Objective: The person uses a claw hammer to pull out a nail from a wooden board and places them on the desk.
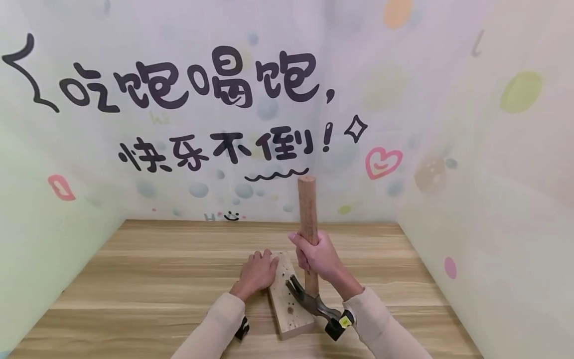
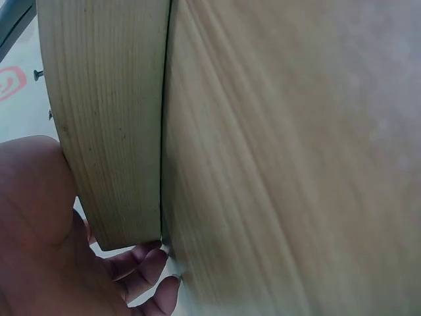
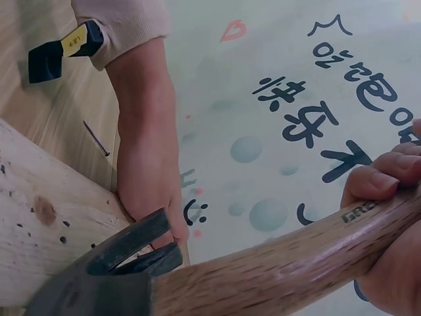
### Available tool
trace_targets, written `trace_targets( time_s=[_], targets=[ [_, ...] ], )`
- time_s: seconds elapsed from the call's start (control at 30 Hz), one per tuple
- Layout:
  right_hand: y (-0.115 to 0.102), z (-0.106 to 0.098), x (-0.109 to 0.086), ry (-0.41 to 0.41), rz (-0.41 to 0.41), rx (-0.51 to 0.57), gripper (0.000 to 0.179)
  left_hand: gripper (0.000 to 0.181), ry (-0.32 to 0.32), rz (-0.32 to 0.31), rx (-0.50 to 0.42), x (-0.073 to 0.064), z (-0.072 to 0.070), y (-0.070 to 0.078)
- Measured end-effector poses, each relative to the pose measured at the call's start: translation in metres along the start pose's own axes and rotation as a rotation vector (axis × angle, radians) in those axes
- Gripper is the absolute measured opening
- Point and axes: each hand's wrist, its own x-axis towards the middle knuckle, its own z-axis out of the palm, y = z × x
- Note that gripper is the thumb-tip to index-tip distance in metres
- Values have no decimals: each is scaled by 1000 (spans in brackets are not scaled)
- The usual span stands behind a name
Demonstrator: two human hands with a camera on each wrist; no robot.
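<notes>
The right hand has its grip wrapped round the handle of a hammer, which stands nearly upright, head down; its claw is over a wooden board, though whether the two touch cannot be told; the board lies slanting on the worktop, slightly right of the middle, well apart from the back and right edges; the left hand has its grip round the board's far left corner, thumb on top, fingers bent past the far end; a nail juts from the board's upper face; a patterned wall rises behind the worktop's back edge.
</notes>
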Motion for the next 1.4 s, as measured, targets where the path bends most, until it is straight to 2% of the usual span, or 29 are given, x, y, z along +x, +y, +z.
trace_targets(
  time_s=[0.17, 0.33, 0.7, 0.93, 1.13, 1.4],
  targets=[
    [-1, 4, 10, -13, 129, -27, 38, 44, -41, 0, 20, 2, -1, -2],
    [1, 7, 22, -62, 202, -83, 36, 44, -62, 13, 32, 3, -1, -2],
    [6, 28, 45, -105, 282, -168, 24, 39, -107, -12, 70, 8, 0, -3],
    [11, 37, 55, -69, 352, -202, 21, 40, -123, -19, 63, 10, 0, -3],
    [16, 40, 62, -69, 379, -253, 22, 44, -140, -14, 56, 11, 1, -3],
    [20, 44, 71, -16, 412, -277, 26, 43, -152, -18, 34, 9, -1, -1]
  ],
)
